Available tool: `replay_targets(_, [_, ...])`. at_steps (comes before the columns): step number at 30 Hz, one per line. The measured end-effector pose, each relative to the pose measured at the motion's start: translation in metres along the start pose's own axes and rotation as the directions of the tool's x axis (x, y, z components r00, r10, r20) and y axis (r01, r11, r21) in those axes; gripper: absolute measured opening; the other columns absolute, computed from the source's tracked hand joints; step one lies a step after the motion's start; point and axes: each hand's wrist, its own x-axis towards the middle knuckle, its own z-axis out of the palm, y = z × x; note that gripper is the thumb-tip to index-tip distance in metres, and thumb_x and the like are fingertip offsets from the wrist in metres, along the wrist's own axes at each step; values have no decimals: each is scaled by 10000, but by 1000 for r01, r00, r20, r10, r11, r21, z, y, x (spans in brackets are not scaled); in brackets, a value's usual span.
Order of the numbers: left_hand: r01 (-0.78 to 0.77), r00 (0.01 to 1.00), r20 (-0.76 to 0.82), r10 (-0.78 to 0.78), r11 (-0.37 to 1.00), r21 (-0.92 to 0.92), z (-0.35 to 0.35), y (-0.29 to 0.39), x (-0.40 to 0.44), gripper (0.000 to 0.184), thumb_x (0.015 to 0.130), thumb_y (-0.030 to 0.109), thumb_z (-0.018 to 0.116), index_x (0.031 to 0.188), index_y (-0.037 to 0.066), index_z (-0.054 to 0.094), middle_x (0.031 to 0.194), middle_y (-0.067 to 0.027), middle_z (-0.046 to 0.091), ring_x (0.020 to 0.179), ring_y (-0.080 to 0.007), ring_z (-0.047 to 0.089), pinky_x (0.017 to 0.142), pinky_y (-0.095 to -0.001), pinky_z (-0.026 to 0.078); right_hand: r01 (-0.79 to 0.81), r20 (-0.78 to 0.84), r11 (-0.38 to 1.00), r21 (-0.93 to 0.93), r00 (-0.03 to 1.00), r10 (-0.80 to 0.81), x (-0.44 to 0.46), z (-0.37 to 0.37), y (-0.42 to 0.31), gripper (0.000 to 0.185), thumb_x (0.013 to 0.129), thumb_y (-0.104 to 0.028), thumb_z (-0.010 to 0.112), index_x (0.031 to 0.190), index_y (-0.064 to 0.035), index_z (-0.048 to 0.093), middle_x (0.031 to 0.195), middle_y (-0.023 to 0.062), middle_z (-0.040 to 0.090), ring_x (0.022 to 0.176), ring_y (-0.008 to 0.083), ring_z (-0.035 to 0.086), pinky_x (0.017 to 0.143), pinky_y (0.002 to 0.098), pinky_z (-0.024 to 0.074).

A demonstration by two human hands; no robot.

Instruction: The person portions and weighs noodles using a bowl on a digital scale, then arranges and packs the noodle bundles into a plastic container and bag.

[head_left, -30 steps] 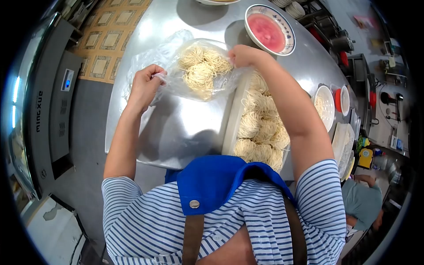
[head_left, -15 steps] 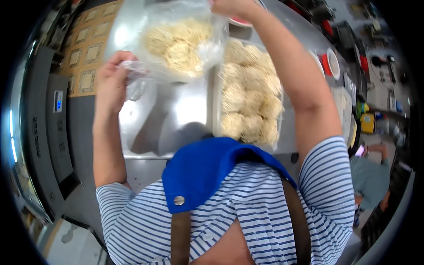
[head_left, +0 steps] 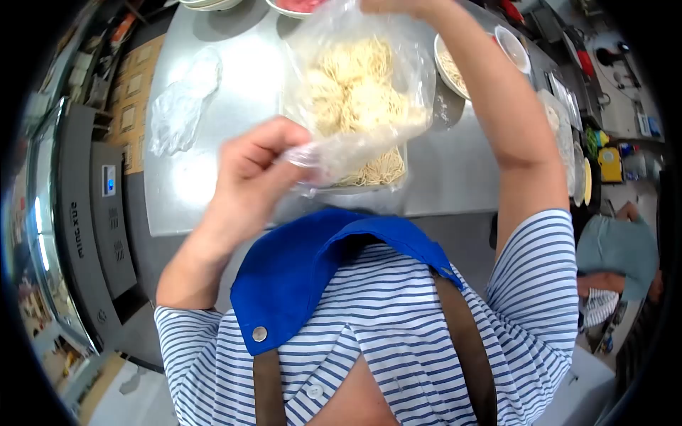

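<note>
A clear plastic bag [head_left: 415, 106] with nests of pale noodles [head_left: 362, 85] is held over the tray of noodle nests on the metal table. My left hand [head_left: 259, 170] is closed, pinching the bag's near edge between thumb and fingers. At the top of the view my right hand [head_left: 398, 6] grips the bag's far edge; its fingers are partly cut off by the frame. Below the bag, noodles [head_left: 380, 169] in the tray [head_left: 406, 167] show at the near end. The bag hides most of that tray.
A crumpled plastic bag [head_left: 177, 106] lies on the metal table [head_left: 170, 202] at left. Bowls stand at the far edge, one with red contents [head_left: 302, 6]. A bowl of noodles [head_left: 451, 74] is beyond my right forearm. Another person [head_left: 618, 245] is at far right.
The bag of noodles has moved right, from beside the tray to over it. My left hand has come right and nearer to me with its edge. The camera view has shifted too.
</note>
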Motion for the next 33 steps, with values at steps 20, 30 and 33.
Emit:
replay_targets(20, [188,789,-430,439,494,849,17,-32,27,575,752,308,740,1209,43,513,1265,-201,464,1090,-295,506,860,-395,460,-304,-294,935,185,890,347,-91,81,73,844,761,-571,615,1365,-57,326,1193,188,573,1122,337,546,924,380,441])
replay_targets(30, [128,935,-277,223,517,847,-63,-94,184,272,810,162,653,1069,79,671,937,-119,667,866,-222,635,755,-307,491,-274,-452,854,442,754,477,-75,116,95,265,809,-232,628,754,27,638,615,117,597,571,179,519,582,341,430])
replay_targets(33, [44,758,-448,473,650,759,-73,-116,162,179,813,95,622,966,60,707,704,-51,648,666,-133,591,646,-269,475,-217,-565,860,462,676,474,-79,126,110,231,813,-209,610,797,19,637,648,160,603,582,231,552,601,356,442])
